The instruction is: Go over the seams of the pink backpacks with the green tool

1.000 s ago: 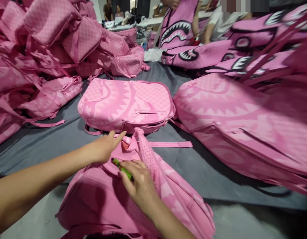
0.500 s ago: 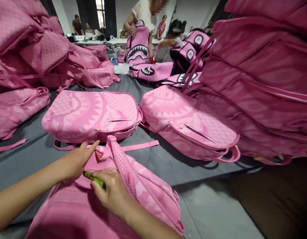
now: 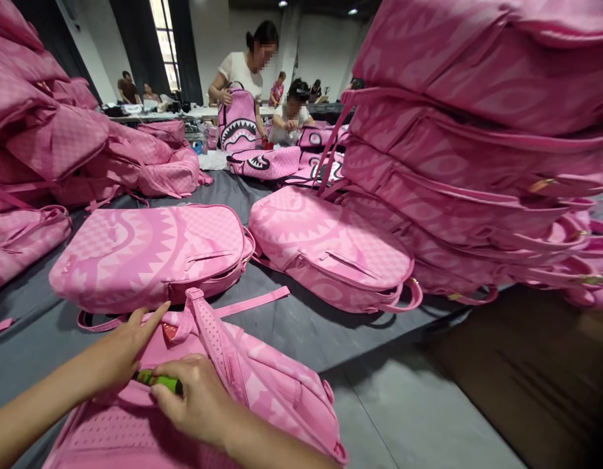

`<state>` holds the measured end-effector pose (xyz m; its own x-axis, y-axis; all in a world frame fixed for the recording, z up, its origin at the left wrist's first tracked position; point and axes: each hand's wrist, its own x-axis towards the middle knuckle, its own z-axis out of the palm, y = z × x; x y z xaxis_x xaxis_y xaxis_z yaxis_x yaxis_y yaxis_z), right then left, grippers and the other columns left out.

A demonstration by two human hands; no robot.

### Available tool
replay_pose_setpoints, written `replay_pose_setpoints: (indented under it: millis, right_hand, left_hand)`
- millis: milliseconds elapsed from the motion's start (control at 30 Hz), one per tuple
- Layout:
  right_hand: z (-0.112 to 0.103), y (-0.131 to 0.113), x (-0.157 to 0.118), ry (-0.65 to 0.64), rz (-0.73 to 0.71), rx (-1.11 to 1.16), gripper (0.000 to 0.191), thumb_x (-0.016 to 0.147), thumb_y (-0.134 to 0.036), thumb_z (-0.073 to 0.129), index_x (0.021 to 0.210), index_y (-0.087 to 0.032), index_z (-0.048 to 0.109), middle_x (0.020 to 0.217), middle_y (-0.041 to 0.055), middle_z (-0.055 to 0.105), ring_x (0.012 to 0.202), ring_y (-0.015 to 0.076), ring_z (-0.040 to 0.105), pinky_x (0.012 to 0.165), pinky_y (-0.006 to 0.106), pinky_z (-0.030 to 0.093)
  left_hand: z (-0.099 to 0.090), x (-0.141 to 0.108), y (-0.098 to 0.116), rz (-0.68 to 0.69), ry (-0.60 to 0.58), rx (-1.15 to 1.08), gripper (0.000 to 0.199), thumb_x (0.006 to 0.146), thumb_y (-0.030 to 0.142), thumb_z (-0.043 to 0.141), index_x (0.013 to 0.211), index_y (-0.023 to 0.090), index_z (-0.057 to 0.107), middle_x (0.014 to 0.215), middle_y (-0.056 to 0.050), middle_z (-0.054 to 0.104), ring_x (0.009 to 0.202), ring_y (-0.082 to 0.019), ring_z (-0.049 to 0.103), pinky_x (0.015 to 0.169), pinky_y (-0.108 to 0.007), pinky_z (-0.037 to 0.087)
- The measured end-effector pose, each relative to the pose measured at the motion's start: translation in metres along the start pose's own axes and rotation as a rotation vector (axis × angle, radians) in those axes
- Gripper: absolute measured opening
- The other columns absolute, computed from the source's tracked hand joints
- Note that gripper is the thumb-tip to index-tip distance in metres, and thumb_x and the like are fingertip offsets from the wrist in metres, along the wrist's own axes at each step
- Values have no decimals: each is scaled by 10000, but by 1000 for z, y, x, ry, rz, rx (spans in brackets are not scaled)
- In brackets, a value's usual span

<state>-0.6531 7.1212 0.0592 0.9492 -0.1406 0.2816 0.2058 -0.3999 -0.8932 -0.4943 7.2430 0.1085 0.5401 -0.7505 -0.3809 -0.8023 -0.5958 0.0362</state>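
A pink backpack (image 3: 282, 371) lies nearest me with its strap side up. My right hand (image 3: 194, 394) is closed around a small green tool (image 3: 159, 380), whose tip points left over the backpack. Just left of it, my left hand (image 3: 120, 348) rests on the backpack's upper edge with index finger stretched out; its other fingers are partly hidden. A red patch (image 3: 169, 332) shows near the strap (image 3: 211, 339). Beyond my hands lie two pink shark-print backpacks, one at the left (image 3: 150, 251) and one at the right (image 3: 331, 247).
Tall piles of pink backpacks stand at the right (image 3: 467, 163) and left (image 3: 62, 143). A person in a white top (image 3: 243, 71) holds a shark-face backpack (image 3: 238, 120) across the grey-covered table (image 3: 301, 326). Other people are behind. A brown box (image 3: 536, 378) is at the lower right.
The view has tilted up and turned right, so the backpacks appear lower and further left. Both hands keep nearly the same places on the backpack, the green tool still in my right hand.
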Motion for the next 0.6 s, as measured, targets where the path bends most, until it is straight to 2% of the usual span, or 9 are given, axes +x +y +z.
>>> replay_pose_setpoints:
  millis: [67, 133, 200, 233, 300, 367, 433, 533, 600]
  right_hand:
    - [-14, -6, -1, -52, 8, 139, 193, 865, -212, 587, 949, -217, 761, 786, 11, 748, 648, 124, 654, 627, 204, 496]
    - [-42, -9, -1, 32, -21, 288, 199, 883, -209, 545, 928, -204, 739, 876, 29, 758, 762, 134, 693, 686, 214, 527]
    - [-82, -3, 3, 300, -22, 368, 151, 863, -206, 538, 879, -183, 686, 1008, 61, 749, 934, 162, 700, 843, 275, 543]
    - [-104, 5, 9, 455, 33, 378, 102, 840, -212, 555, 859, -178, 648, 1040, 73, 738, 969, 173, 693, 888, 304, 538]
    - [-141, 29, 28, 652, 322, 371, 72, 805, -215, 573, 866, -180, 589, 909, 42, 717, 838, 148, 690, 801, 282, 555]
    - [-164, 56, 54, 592, 506, 382, 96, 841, -263, 557, 853, -168, 555, 668, -12, 630, 511, 114, 584, 535, 255, 514]
    - [-170, 79, 82, 475, 604, 387, 222, 904, -361, 538, 804, -162, 540, 531, -68, 513, 346, 73, 402, 391, 225, 398]
    - [-166, 92, 116, 386, 652, 341, 343, 947, -446, 558, 761, -161, 525, 506, -104, 439, 335, 34, 311, 359, 178, 301]
    - [-164, 84, 132, 381, 631, 296, 322, 945, -396, 595, 743, -160, 511, 516, -113, 416, 358, 26, 308, 370, 165, 273]
  left_hand:
    - [6, -4, -4, 28, 33, -8, 1066, 689, 88, 525, 1573, 259, -44, 1454, -180, 388, 1235, -314, 567, 967, -361, 485]
    - [15, -10, -9, 49, 81, -8, 1063, 695, 44, 480, 1567, 293, -75, 1509, -166, 310, 1300, -308, 514, 996, -358, 473]
    - [25, -17, -12, 36, 137, 3, 1090, 692, 15, 458, 1553, 348, -120, 1556, -138, 241, 1345, -314, 470, 1014, -374, 468]
    - [29, -21, -11, 19, 159, 11, 1113, 684, 3, 459, 1546, 370, -141, 1569, -125, 223, 1360, -319, 453, 1013, -379, 471]
    - [34, -26, -8, -20, 191, 25, 1127, 679, -22, 455, 1544, 386, -140, 1584, -111, 209, 1380, -318, 432, 1009, -372, 475]
    - [35, -28, -3, -54, 198, 32, 1100, 687, -48, 425, 1557, 382, -94, 1593, -115, 205, 1383, -303, 434, 984, -349, 486]
    - [32, -26, 2, -87, 192, 29, 1087, 676, -63, 409, 1569, 359, -43, 1600, -134, 207, 1355, -293, 472, 946, -331, 501]
    - [23, -21, 7, -118, 166, 17, 1118, 618, -43, 469, 1576, 322, 24, 1586, -168, 259, 1283, -303, 543, 905, -334, 519]
    - [16, -18, 9, -110, 151, 9, 1122, 590, -6, 516, 1577, 307, 83, 1569, -179, 304, 1237, -314, 580, 897, -343, 522]
